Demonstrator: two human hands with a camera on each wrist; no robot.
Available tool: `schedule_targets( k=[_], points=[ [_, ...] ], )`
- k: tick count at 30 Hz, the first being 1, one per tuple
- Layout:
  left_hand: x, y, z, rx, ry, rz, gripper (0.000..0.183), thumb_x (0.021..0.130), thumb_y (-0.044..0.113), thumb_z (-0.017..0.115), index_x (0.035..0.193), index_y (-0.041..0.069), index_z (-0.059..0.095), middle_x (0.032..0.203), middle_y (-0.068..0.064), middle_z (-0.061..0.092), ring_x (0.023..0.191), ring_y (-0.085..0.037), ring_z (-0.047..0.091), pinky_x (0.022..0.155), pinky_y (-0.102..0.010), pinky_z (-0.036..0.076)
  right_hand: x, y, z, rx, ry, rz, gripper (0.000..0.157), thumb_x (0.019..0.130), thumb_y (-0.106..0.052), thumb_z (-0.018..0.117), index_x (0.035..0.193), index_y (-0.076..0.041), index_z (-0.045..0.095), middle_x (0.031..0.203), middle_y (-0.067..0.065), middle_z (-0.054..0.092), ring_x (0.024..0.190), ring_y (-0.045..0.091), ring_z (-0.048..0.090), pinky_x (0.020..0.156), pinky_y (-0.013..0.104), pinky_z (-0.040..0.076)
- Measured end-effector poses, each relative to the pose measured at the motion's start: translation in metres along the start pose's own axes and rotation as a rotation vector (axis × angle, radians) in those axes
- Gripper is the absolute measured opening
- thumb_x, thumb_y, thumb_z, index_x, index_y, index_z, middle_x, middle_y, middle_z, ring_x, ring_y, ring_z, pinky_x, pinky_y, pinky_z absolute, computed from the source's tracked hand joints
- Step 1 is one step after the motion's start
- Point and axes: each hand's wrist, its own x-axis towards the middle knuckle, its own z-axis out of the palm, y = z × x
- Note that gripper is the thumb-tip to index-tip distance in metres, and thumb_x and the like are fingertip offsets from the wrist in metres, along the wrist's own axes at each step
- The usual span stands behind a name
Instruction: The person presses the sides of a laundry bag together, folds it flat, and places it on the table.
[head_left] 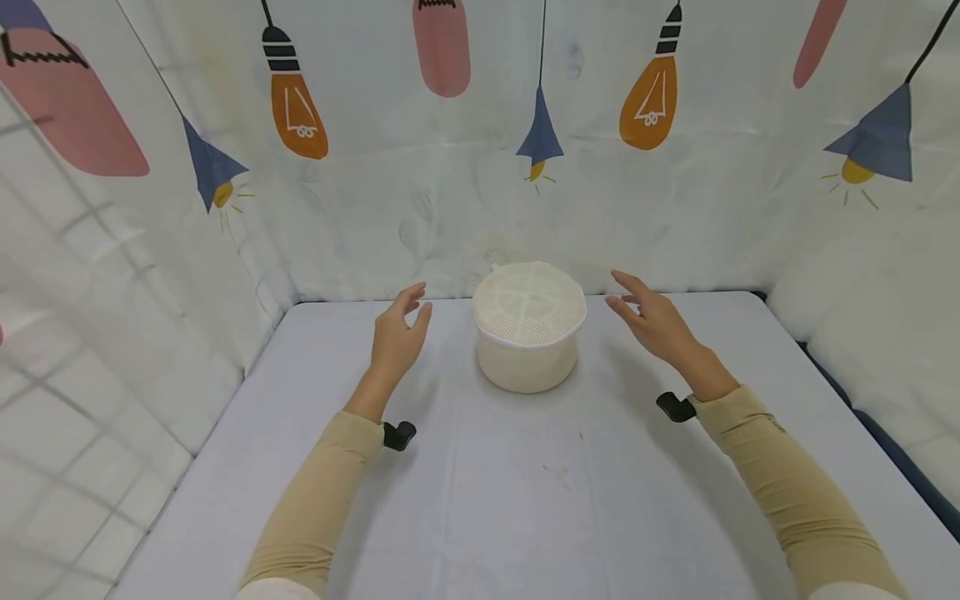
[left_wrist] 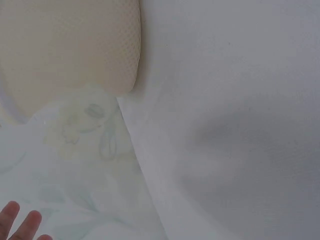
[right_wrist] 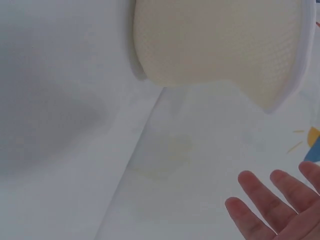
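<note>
A round, drum-shaped cream mesh bag (head_left: 529, 358) with a white-trimmed upper rim stands near the back of the table. Its mesh top faces up, and the left wrist view catches part of its side (left_wrist: 75, 50). To its left, my left hand (head_left: 399, 335) is raised, fingers loosely bent and apart from the bag. On the other side, my right hand (head_left: 654, 323) hovers with its fingers spread toward the bag, holding nothing. The right wrist view has the bag's flared edge (right_wrist: 280, 65) above my spread fingers (right_wrist: 265, 202).
A white cloth covers the table (head_left: 517, 500). Close behind it hangs a pale curtain (head_left: 352, 225) printed with lamps and bulbs, and a white side curtain (head_left: 97, 375) borders the left. Black wrist mounts (head_left: 399, 435) sit at both sleeve cuffs.
</note>
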Motion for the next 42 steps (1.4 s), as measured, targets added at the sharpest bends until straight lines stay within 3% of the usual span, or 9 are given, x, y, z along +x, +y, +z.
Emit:
schedule_targets(
  k=[9,17,26,33,42],
  points=[
    [0.002,0.002,0.000,0.017,-0.052,-0.035,0.043,0.104,0.017,0.060,0.145,0.007,0.056,0.135,-0.017,0.065,0.121,-0.036,0.064,0.100,-0.056,0.049,0.006,-0.003,0.005,0.091,-0.057,0.039,0.062,0.110,-0.040,0.046,0.160,-0.007,0.032,0.162,0.019,0.036,0.139,0.044,0.045,0.109,0.062,0.038],
    [0.006,0.007,0.005,-0.032,-0.082,-0.069,0.040,0.103,0.017,0.063,0.142,0.008,0.060,0.128,-0.017,0.069,0.116,-0.037,0.066,0.094,-0.050,0.054,0.010,-0.004,0.009,0.133,-0.080,0.050,0.060,0.110,-0.038,0.048,0.159,-0.006,0.034,0.161,0.018,0.038,0.138,0.043,0.046,0.108,0.062,0.040],
    [0.012,0.012,0.011,-0.151,-0.105,-0.146,0.037,0.102,0.018,0.065,0.137,0.008,0.064,0.126,-0.016,0.070,0.113,-0.034,0.068,0.094,-0.047,0.053,0.014,-0.007,0.012,0.166,-0.071,0.082,0.057,0.109,-0.032,0.053,0.157,-0.006,0.038,0.157,0.019,0.044,0.135,0.043,0.049,0.105,0.061,0.043],
    [0.015,0.016,0.019,-0.257,-0.150,-0.219,0.037,0.102,0.014,0.061,0.138,0.008,0.063,0.127,-0.014,0.070,0.108,-0.028,0.069,0.084,-0.041,0.055,0.019,-0.007,0.016,0.243,-0.069,0.097,0.057,0.108,-0.029,0.056,0.155,-0.001,0.040,0.154,0.023,0.046,0.128,0.042,0.056,0.100,0.054,0.050],
    [0.016,0.018,0.025,-0.350,-0.206,-0.312,0.040,0.103,0.012,0.058,0.143,0.007,0.058,0.134,-0.018,0.065,0.115,-0.032,0.067,0.097,-0.051,0.053,0.025,-0.011,0.017,0.319,-0.086,0.165,0.057,0.107,-0.028,0.057,0.154,0.002,0.041,0.151,0.024,0.048,0.126,0.040,0.059,0.097,0.047,0.054]
  ],
)
